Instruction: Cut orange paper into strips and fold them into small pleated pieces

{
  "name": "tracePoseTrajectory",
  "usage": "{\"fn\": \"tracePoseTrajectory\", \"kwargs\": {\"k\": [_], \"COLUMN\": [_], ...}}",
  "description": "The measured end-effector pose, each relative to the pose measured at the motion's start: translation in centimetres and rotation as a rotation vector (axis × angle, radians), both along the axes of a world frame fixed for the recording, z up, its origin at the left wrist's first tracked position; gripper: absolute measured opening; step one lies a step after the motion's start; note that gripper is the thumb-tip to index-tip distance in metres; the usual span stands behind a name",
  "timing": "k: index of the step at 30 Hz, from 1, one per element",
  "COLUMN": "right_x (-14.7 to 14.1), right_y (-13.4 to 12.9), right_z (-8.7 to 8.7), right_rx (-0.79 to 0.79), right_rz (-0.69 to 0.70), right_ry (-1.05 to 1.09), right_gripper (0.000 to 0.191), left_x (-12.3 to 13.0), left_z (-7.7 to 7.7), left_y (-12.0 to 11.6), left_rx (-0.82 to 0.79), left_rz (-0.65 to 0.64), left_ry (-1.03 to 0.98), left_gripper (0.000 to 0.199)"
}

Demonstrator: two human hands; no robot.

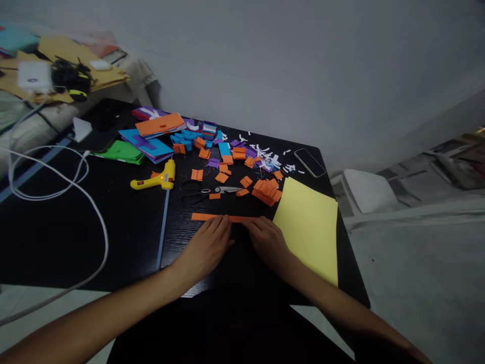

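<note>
A long orange paper strip (200,217) lies across the dark table in front of me. My left hand (212,240) presses its closed fingertips on the middle of the strip. At the strip's right end, the fingers of my right hand (267,240) are bent together on the paper; the thumbs are mostly hidden. Just beyond the strip lie black-handled scissors (223,189), with a small orange paper piece (214,196) against them. A pile of folded orange paper pieces (266,191) sits past my right hand. Yellow paper sheets (308,222) lie beside my right wrist.
A yellow glue gun (157,178) lies left of the scissors. Folded coloured papers (161,125) and white scraps (267,154) cover the back. A phone (309,162) rests near the right corner. A white cable (99,217) loops over the left side.
</note>
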State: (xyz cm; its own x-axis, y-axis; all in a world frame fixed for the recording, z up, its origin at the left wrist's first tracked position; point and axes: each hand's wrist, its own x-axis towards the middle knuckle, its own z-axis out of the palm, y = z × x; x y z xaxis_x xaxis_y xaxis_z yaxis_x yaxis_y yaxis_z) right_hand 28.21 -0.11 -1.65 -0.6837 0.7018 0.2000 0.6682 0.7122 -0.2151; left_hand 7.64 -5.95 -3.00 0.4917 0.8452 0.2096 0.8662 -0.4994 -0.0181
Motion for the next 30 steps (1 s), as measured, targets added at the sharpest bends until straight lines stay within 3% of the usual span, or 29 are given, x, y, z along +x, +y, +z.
{"fn": "tracePoseTrajectory", "kwargs": {"k": [4, 10, 15, 30], "right_x": [-0.9, -2.3, -2.3, -2.3], "right_y": [-0.1, -1.0, -1.1, -1.3], "right_z": [0.0, 0.5, 0.7, 0.5], "right_rx": [0.053, 0.069, 0.043, 0.058], "right_rz": [-0.043, -0.113, -0.13, -0.132], "right_ry": [-0.081, -0.177, -0.199, -0.192], "right_gripper": [0.021, 0.036, 0.036, 0.038], "left_x": [0.1, 0.2, -0.2, -4.0], "left_z": [0.2, 0.7, 0.8, 0.9], "left_y": [0.0, -0.1, -0.4, -1.9], "left_rx": [0.003, -0.009, -0.01, -0.005], "left_rz": [-0.005, 0.032, 0.067, 0.196], "left_ry": [0.051, 0.057, 0.012, -0.042], "left_gripper": [0.046, 0.045, 0.048, 0.053]}}
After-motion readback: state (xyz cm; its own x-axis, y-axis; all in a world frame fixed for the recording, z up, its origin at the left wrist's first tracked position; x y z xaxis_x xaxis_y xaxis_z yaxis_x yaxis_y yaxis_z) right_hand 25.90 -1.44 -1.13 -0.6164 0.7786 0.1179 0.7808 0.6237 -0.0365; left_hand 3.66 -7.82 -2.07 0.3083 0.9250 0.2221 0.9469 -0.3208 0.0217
